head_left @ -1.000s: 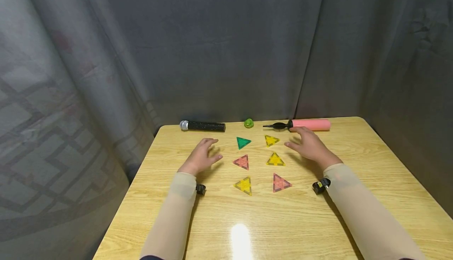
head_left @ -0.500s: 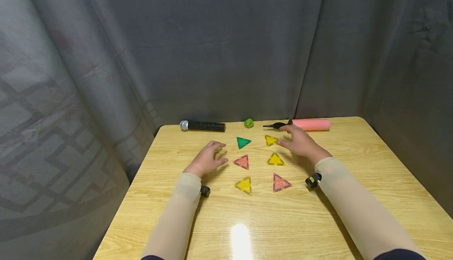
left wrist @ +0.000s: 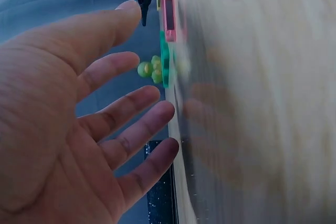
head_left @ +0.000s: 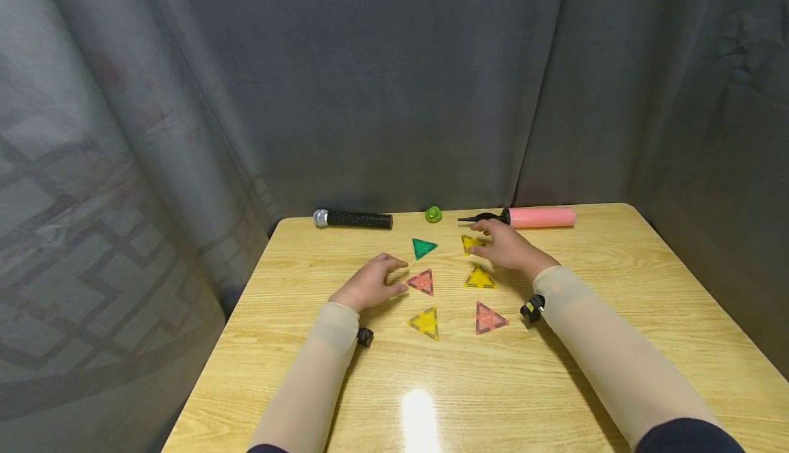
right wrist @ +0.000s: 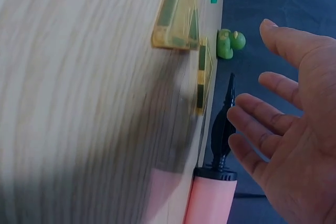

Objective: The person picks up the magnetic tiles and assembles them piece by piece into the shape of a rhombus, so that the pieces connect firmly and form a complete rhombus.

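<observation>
My left hand [head_left: 371, 282] is over the table with thumb and fingers spread and nothing between them. Its fingertips are right at the left corner of a pink triangular tile [head_left: 422, 282]. On the other side, my right hand [head_left: 507, 246] hovers with parted fingers over the far yellow triangular tile [head_left: 470, 244], partly covering it in the head view. A second yellow tile [head_left: 480, 278] lies just nearer, below that hand. The green triangular tile [head_left: 423, 248] sits behind the pink one. Closer to the body lie another yellow tile [head_left: 425, 323] and a pink tile [head_left: 490, 319].
Along the table's back edge are a black microphone [head_left: 360, 221] with a silver head, a small green figure [head_left: 433, 214] and a pink hand pump [head_left: 542, 217] with a black nozzle. Grey curtains [head_left: 394, 83] hang behind the wooden table [head_left: 481, 391].
Both hands have moved inward: the left rightward and slightly nearer the body to the pink tile, the right leftward to the far yellow tile. The tiles have stayed in place.
</observation>
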`<state>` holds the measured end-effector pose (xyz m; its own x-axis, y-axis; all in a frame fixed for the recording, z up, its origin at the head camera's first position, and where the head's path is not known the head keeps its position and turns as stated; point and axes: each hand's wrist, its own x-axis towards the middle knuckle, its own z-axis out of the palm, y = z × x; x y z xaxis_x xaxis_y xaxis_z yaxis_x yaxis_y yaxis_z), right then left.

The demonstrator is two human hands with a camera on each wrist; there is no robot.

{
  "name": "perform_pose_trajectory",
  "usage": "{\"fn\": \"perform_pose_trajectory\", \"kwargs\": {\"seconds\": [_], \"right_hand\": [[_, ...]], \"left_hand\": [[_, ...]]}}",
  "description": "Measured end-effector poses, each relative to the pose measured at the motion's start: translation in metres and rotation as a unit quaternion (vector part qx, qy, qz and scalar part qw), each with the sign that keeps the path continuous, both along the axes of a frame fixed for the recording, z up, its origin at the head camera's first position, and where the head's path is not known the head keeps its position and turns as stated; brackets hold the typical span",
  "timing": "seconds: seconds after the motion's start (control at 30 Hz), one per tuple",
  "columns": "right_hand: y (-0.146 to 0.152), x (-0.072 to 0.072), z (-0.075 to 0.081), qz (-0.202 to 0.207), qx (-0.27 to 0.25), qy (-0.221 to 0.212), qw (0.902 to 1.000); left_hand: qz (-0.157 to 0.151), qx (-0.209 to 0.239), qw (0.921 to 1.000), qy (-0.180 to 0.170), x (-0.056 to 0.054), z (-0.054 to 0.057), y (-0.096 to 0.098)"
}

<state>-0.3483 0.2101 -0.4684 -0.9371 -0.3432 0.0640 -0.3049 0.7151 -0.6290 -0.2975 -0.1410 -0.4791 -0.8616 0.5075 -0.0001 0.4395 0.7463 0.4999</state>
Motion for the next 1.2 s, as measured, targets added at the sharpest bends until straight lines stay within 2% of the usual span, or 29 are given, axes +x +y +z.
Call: {"fn": "perform_pose_trajectory", "kwargs": {"seconds": [0.4, 0.63, 0.83, 1.2], "right_hand": [[-0.017, -0.013, -0.005, 0.019, 0.000, -0.012, 0.9997], [-0.026, -0.018, -0.008, 0.033, -0.008, -0.019, 0.9992], [-0.031, -0.017, -0.009, 0.032, -0.002, -0.020, 0.9993], [-0.042, -0.017, -0.008, 0.051, -0.020, -0.019, 0.9983]], "left_hand": [[-0.039, -0.005, 0.9992, -0.003, 0.003, -0.002, 0.006], [-0.046, -0.042, 0.9980, 0.009, 0.006, -0.002, 0.010], [-0.035, -0.061, 0.9971, 0.028, 0.006, -0.001, 0.009], [0.014, -0.061, 0.9973, 0.037, 0.002, -0.001, -0.004]]}}
